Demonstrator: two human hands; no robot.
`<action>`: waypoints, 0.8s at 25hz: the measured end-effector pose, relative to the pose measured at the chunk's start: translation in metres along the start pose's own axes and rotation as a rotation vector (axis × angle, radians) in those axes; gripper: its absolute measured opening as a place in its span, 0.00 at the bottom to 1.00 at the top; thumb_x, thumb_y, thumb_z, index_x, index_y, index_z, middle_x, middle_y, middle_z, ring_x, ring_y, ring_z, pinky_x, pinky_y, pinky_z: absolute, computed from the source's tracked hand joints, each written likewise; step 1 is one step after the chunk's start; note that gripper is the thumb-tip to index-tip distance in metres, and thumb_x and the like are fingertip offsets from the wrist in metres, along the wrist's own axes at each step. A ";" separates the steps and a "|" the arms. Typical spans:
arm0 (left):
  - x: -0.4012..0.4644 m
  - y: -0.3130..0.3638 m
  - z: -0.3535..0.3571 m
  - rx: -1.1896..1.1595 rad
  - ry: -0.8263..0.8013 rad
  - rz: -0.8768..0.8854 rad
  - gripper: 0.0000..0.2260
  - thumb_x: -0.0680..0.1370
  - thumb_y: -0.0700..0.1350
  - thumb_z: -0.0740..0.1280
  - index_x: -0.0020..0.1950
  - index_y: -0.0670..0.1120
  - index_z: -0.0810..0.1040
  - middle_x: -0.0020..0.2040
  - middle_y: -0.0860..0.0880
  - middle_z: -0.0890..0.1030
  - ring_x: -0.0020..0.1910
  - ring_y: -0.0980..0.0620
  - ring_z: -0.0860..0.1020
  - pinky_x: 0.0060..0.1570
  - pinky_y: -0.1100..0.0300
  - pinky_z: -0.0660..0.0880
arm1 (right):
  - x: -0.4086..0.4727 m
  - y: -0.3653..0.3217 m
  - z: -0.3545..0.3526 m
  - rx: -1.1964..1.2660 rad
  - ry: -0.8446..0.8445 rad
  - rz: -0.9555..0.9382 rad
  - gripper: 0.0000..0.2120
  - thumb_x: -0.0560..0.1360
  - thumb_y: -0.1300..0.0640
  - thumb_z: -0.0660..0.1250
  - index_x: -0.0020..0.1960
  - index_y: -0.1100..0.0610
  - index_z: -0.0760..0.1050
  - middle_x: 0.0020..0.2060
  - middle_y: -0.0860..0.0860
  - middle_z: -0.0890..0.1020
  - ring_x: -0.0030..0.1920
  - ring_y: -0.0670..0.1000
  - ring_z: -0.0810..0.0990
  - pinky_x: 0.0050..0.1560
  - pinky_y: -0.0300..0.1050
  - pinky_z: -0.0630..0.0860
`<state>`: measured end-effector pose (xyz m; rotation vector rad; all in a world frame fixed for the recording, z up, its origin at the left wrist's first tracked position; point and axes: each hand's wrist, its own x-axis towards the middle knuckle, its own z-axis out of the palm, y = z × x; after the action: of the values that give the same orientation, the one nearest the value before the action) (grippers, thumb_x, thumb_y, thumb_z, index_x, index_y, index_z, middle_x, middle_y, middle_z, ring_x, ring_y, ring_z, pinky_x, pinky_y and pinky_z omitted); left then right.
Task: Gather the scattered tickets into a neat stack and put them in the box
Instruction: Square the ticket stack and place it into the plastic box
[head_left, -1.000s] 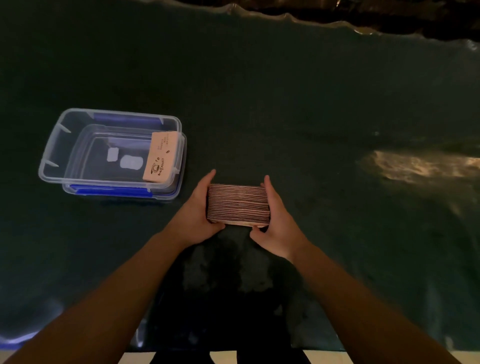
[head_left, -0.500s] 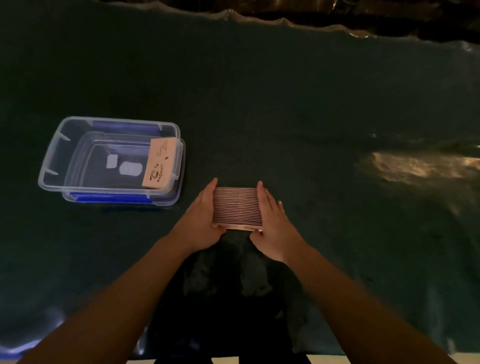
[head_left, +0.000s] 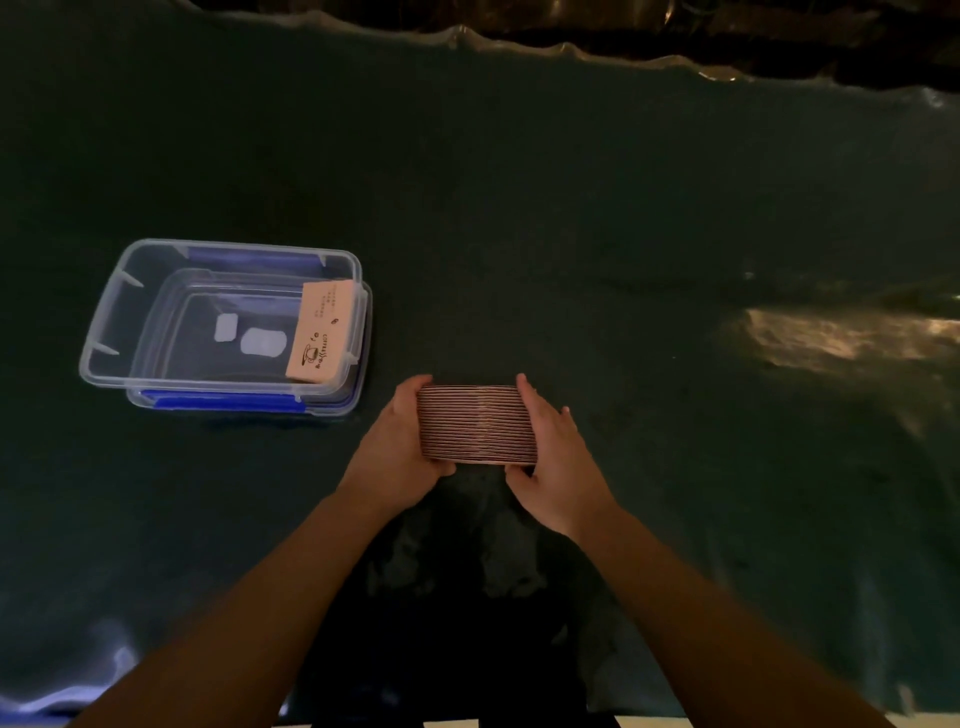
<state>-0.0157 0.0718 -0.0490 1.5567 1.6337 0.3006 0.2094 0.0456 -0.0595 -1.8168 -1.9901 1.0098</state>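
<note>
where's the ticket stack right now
In the head view the ticket stack sits just below centre, standing on edge on the dark table cover, pressed between the left hand and right hand, right of the clear box.

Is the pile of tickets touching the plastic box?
Apart. In the head view the stack of tickets, pressed between left hand and right hand, has dark green table cover showing between it and the box.

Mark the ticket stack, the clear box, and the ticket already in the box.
ticket stack (head_left: 475, 423), head view, striped edge face.
clear box (head_left: 104, 332), head view, left wall.
ticket in box (head_left: 322, 332), head view, printed face.
</note>
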 end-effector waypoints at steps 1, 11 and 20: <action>0.000 -0.001 0.001 -0.001 0.003 -0.001 0.55 0.67 0.44 0.83 0.83 0.56 0.50 0.78 0.44 0.70 0.77 0.43 0.69 0.77 0.44 0.65 | 0.000 0.000 0.001 -0.022 -0.006 0.001 0.55 0.76 0.58 0.74 0.87 0.44 0.38 0.84 0.51 0.63 0.85 0.52 0.57 0.83 0.51 0.39; 0.001 0.001 0.001 0.139 0.025 0.148 0.52 0.68 0.45 0.82 0.82 0.56 0.53 0.79 0.44 0.68 0.79 0.42 0.65 0.77 0.42 0.62 | 0.003 -0.001 0.000 -0.020 -0.013 0.006 0.54 0.75 0.57 0.74 0.87 0.45 0.40 0.84 0.52 0.62 0.85 0.54 0.56 0.85 0.59 0.43; 0.004 -0.012 0.006 0.083 0.041 0.123 0.52 0.69 0.48 0.82 0.84 0.51 0.54 0.81 0.45 0.66 0.82 0.44 0.58 0.82 0.42 0.43 | 0.003 0.007 0.013 0.032 0.016 0.079 0.55 0.71 0.48 0.71 0.87 0.53 0.40 0.86 0.50 0.57 0.86 0.49 0.47 0.80 0.48 0.30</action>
<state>-0.0195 0.0703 -0.0627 1.7278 1.6027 0.3362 0.2058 0.0446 -0.0742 -1.8943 -1.8955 1.0396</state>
